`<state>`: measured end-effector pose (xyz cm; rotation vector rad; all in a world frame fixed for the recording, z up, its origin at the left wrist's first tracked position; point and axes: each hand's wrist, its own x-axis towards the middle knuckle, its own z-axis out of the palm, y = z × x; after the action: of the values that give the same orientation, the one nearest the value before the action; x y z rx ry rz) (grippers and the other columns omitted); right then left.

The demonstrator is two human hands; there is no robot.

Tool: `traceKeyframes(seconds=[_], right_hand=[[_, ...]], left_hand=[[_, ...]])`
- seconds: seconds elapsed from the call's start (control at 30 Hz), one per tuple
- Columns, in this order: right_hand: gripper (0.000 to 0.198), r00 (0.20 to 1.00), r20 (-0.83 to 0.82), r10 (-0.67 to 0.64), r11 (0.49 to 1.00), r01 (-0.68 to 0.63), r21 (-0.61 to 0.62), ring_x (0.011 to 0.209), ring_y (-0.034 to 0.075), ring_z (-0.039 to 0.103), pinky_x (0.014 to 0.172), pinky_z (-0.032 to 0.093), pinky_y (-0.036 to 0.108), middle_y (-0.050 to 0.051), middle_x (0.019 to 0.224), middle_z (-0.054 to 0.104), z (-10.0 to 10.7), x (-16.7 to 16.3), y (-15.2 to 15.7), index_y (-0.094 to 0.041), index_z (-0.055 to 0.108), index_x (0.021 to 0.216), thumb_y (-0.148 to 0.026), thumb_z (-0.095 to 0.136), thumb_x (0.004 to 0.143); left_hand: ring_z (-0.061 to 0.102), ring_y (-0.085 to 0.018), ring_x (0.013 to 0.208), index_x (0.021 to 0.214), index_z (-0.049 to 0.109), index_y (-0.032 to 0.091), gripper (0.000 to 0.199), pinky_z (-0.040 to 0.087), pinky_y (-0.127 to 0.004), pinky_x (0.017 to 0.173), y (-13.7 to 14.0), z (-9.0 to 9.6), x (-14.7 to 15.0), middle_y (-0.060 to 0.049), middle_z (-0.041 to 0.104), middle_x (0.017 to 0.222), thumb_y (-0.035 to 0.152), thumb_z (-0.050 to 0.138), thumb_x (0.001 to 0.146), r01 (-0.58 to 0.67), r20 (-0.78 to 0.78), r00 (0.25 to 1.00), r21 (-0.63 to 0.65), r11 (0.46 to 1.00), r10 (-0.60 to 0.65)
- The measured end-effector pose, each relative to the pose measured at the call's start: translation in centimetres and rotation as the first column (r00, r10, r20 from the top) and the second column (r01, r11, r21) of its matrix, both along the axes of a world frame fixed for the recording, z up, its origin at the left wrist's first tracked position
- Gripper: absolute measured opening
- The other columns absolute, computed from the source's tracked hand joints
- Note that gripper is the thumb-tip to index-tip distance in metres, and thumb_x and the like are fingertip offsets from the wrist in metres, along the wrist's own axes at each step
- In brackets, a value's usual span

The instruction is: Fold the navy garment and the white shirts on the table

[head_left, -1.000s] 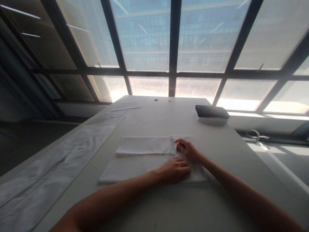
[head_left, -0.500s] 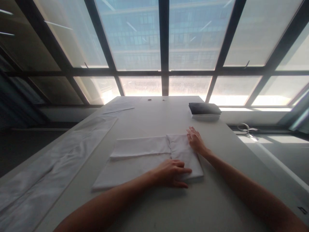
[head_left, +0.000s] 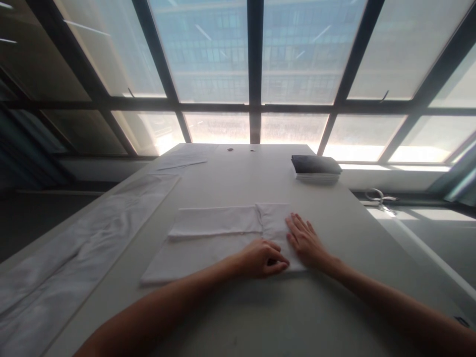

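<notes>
On the white table lies a folded white cloth [head_left: 208,255], flat, with a narrower folded strip along its far side and a crosswise fold at its right. My left hand [head_left: 264,259] rests on its near right part, fingers curled and thumb and forefinger pinched together at the fabric. The fingertips partly hide what they grip. Flat along the cloth's right edge lies my right hand [head_left: 307,243], fingers stretched out and pointing away from me, partly on the fabric.
A long white fabric piece [head_left: 92,238] covers the table's left side. Toward the back right sits a stack of folded cloths, dark cloth [head_left: 316,164] on top of white ones [head_left: 318,177]. Thin white sheets [head_left: 182,163] lie at the far left. Large windows stand behind the table [head_left: 238,183].
My right hand has slid toward me along the cloth's right edge. My left hand has curled from spread fingers into a pinch and shifted slightly left and away.
</notes>
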<state>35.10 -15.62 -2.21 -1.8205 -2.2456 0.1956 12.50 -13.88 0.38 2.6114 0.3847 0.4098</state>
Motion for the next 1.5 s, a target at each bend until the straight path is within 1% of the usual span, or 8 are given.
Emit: traceKeyframes(seconds=[0.23, 0.4, 0.5, 0.63, 0.8, 0.97, 1.2, 1.5], right_hand=[[0.055, 0.981, -0.055, 0.184, 0.983, -0.184, 0.002, 0.157, 0.026, 0.015, 0.125, 0.015, 0.051, 0.014, 0.168, 0.024, 1.2, -4.7, 4.3, -0.014, 0.042, 0.156, -0.032, 0.035, 0.104], [0.061, 0.983, -0.033, 0.182, 0.983, -0.181, 0.034, 0.155, 0.026, 0.024, 0.124, 0.018, 0.050, 0.013, 0.166, 0.030, 0.4, -6.3, 5.7, -0.015, 0.033, 0.161, -0.039, 0.035, 0.105], [0.061, 0.987, -0.010, 0.160, 0.986, -0.159, 0.050, 0.154, 0.026, 0.026, 0.125, 0.019, 0.048, 0.013, 0.165, 0.032, 0.1, -5.9, 5.6, -0.014, 0.032, 0.161, -0.041, 0.033, 0.106], [0.059, 0.980, 0.028, 0.196, 0.979, -0.197, 0.044, 0.154, 0.026, 0.025, 0.124, 0.022, 0.049, 0.013, 0.166, 0.031, 0.0, -5.7, 5.2, -0.013, 0.032, 0.161, -0.031, 0.031, 0.104], [0.058, 0.992, -0.002, 0.124, 0.991, -0.124, 0.042, 0.153, 0.025, 0.027, 0.124, 0.021, 0.048, 0.012, 0.165, 0.033, -0.2, -6.2, 4.9, -0.013, 0.037, 0.159, -0.032, 0.026, 0.105], [0.061, 0.992, -0.001, 0.127, 0.992, -0.127, 0.005, 0.154, 0.025, 0.024, 0.125, 0.017, 0.048, 0.013, 0.165, 0.031, -0.4, -6.5, 4.2, -0.011, 0.037, 0.158, -0.038, 0.029, 0.104], [0.061, 0.992, -0.011, 0.122, 0.992, -0.121, 0.045, 0.153, 0.026, 0.027, 0.124, 0.019, 0.049, 0.014, 0.165, 0.033, -0.4, -6.6, 3.9, -0.011, 0.038, 0.158, -0.041, 0.029, 0.105], [0.060, 0.993, -0.010, 0.115, 0.990, -0.114, 0.085, 0.152, 0.026, 0.029, 0.124, 0.020, 0.050, 0.014, 0.163, 0.036, -1.0, -6.6, 3.8, -0.012, 0.041, 0.157, -0.040, 0.031, 0.104]], left_hand=[[0.057, -0.012, 0.064, 0.078, 0.074, 0.018, 0.031, 0.040, -0.023, 0.063, 0.3, -1.1, 0.3, -0.003, 0.067, 0.072, 0.034, 0.057, 0.098, -0.076, 0.042, 0.996, 0.008, 0.997, 0.075], [0.061, -0.013, 0.067, 0.090, 0.077, 0.019, 0.029, 0.045, -0.023, 0.067, -0.2, -0.9, -0.2, -0.004, 0.068, 0.074, 0.034, 0.055, 0.099, -0.063, 0.073, 0.995, -0.018, 0.998, 0.065], [0.064, -0.014, 0.072, 0.090, 0.075, 0.018, 0.032, 0.050, -0.023, 0.074, -0.5, -0.1, -0.4, -0.005, 0.070, 0.081, 0.035, 0.051, 0.101, -0.166, 0.211, 0.962, -0.066, 0.984, 0.176], [0.065, -0.020, 0.114, 0.119, 0.069, 0.018, 0.036, 0.047, -0.033, 0.104, 0.8, 0.4, -0.8, -0.011, 0.071, 0.121, 0.032, 0.039, 0.106, -0.445, 0.285, 0.849, -0.071, 0.893, 0.445], [0.025, -0.028, 0.154, 0.159, 0.035, 0.018, 0.056, 0.020, -0.054, 0.125, 5.2, -1.3, -3.0, -0.011, 0.035, 0.164, 0.042, 0.028, 0.108, -0.594, -0.156, 0.778, 0.133, 0.794, 0.608], [0.012, -0.031, 0.157, 0.162, 0.026, 0.018, 0.064, 0.015, -0.060, 0.123, 8.2, -1.8, -6.4, -0.009, 0.021, 0.169, 0.051, 0.018, 0.108, -0.640, -0.342, 0.664, 0.199, 0.742, 0.665], [0.013, -0.030, 0.157, 0.162, 0.026, 0.019, 0.063, 0.013, -0.055, 0.124, 8.0, -1.7, -12.8, -0.010, 0.021, 0.169, 0.049, 0.020, 0.107, -0.724, -0.350, 0.560, 0.233, 0.649, 0.750], [0.023, -0.034, 0.154, 0.156, 0.035, 0.012, 0.060, 0.021, -0.052, 0.121, 6.2, -1.0, -23.7, -0.019, 0.028, 0.166, 0.043, 0.035, 0.104, -0.898, -0.351, 0.242, 0.272, 0.346, 0.905]])
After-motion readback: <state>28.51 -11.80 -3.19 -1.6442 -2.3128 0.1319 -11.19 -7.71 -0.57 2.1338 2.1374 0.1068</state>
